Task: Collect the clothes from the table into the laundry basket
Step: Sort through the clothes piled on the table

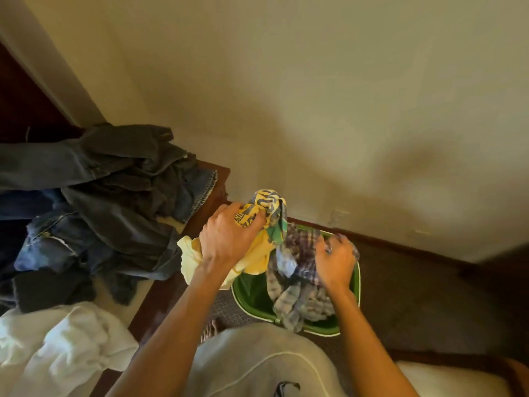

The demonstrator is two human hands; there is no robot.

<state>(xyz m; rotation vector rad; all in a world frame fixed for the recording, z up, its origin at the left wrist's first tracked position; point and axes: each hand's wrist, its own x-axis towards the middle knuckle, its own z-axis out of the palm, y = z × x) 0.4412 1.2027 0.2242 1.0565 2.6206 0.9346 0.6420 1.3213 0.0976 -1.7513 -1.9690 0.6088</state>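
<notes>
A green laundry basket (249, 293) stands on the floor by the wall, right of the table. My left hand (226, 239) grips a bunched yellow printed shirt (263, 207) over the basket's left rim. My right hand (335, 262) grips a plaid shirt (294, 253) that hangs down into the basket. On the wooden table (200, 222) at the left lies a heap of dark jeans (114, 193), with a white garment (57, 348) near the front.
A pale wall with a dark baseboard (395, 242) runs close behind the basket. Brown carpet (415, 296) lies to the right. My light shirt (257, 362) fills the bottom middle, and a foot (210, 329) shows beside the basket.
</notes>
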